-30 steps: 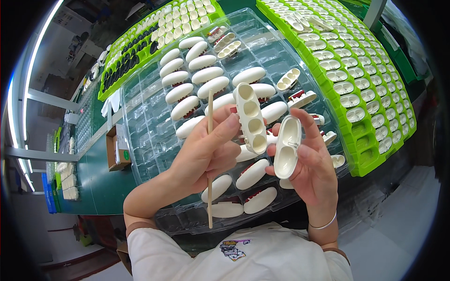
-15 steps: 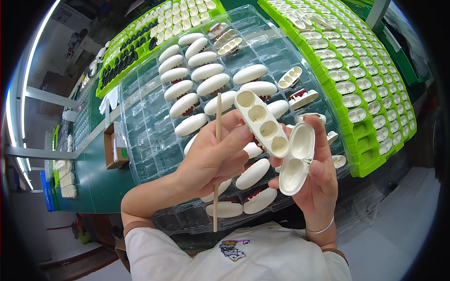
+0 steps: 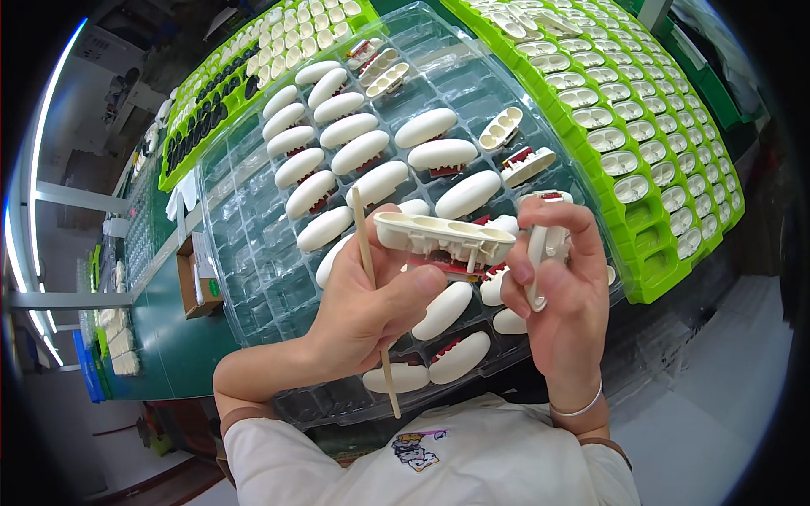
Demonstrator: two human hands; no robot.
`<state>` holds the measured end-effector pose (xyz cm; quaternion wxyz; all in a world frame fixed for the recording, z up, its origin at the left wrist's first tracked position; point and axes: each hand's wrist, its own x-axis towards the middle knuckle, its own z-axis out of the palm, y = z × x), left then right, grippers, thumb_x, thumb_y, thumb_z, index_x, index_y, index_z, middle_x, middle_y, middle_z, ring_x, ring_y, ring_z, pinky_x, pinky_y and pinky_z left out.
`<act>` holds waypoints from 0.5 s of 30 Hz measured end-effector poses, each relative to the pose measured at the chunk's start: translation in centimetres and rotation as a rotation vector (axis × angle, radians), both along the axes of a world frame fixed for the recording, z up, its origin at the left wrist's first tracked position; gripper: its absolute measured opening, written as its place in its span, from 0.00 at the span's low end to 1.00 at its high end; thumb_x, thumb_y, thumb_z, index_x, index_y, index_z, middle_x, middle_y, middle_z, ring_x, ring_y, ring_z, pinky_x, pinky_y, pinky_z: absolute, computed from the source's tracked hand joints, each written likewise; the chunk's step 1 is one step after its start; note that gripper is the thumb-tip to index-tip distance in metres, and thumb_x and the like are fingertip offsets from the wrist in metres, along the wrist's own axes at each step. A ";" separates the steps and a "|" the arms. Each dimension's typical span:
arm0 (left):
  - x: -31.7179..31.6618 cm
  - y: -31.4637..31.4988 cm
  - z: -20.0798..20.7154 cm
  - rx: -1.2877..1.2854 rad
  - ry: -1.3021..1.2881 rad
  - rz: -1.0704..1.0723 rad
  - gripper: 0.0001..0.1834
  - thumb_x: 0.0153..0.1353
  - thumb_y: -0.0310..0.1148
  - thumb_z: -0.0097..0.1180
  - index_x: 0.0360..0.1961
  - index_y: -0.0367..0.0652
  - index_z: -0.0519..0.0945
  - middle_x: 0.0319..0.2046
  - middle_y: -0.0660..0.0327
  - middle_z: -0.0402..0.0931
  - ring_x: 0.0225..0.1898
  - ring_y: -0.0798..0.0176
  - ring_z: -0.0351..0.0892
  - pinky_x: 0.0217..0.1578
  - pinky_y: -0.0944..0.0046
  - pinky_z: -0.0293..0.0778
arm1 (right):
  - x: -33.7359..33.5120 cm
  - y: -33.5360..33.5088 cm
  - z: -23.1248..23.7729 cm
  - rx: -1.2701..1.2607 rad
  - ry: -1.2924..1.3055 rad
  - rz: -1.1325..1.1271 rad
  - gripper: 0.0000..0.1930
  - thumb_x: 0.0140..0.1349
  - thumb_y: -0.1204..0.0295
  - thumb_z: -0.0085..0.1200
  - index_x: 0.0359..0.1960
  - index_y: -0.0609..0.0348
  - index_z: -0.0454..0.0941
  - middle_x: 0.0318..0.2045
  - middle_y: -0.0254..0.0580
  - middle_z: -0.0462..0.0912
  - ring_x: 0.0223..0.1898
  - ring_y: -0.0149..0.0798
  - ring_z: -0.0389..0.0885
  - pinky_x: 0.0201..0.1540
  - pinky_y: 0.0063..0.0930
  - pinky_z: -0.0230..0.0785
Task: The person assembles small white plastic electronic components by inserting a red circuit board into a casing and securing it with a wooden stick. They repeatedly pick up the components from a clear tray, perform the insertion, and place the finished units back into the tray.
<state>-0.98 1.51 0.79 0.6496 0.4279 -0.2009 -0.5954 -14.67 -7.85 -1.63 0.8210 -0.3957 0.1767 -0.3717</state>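
Note:
My left hand [image 3: 364, 310] is closed, pinching a long white plastic part with round cups [image 3: 439, 229] and a red piece along its underside. The part is turned so its ribbed side and pegs show. A thin wooden stick [image 3: 384, 371] is also caught in this hand, slanting down past the wrist. In the fingers of my right hand [image 3: 572, 312] is a white oval shell [image 3: 537, 268], seen nearly edge-on just right of the cupped part. Fingers hide much of it. Whether the two pieces touch, I cannot tell. Below both hands lie several white oval cases with red parts [image 3: 460, 357].
A clear plastic tray [image 3: 253, 278] carries rows of white cases and a few cupped parts. Right of it stands a bright green tray [image 3: 654, 282] of two-hollow white shells. Another green tray [image 3: 181, 164] with black and white pieces lies far left, near a small cardboard box [image 3: 198, 291].
The cupped part has tipped from showing its cups to showing its side. The shell has turned from its hollow face to edge-on. The view has shifted slightly.

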 end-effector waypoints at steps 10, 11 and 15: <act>-0.5 -0.1 -1.3 -0.176 -0.156 0.111 0.18 0.43 0.15 0.55 0.34 0.37 0.62 0.37 0.53 0.70 0.41 0.61 0.72 0.41 0.61 0.72 | 1.3 -0.4 -0.4 -0.659 0.169 -0.198 0.10 0.41 0.78 0.59 0.27 0.58 0.72 0.29 0.37 0.66 0.31 0.26 0.63 0.32 0.15 0.55; -0.5 0.0 -1.4 -0.179 -0.166 0.109 0.18 0.43 0.14 0.55 0.34 0.37 0.62 0.37 0.54 0.70 0.42 0.60 0.72 0.42 0.60 0.72 | 1.2 -0.6 -0.7 -0.657 0.144 -0.167 0.10 0.42 0.79 0.58 0.27 0.59 0.71 0.29 0.37 0.66 0.32 0.26 0.63 0.32 0.15 0.55; -0.5 0.3 -1.9 -0.173 -0.171 0.109 0.18 0.43 0.14 0.55 0.34 0.36 0.63 0.36 0.55 0.70 0.42 0.60 0.72 0.43 0.60 0.72 | 1.1 0.1 -0.3 -0.326 0.034 -0.018 0.10 0.45 0.80 0.55 0.29 0.60 0.69 0.31 0.38 0.65 0.34 0.25 0.63 0.35 0.15 0.57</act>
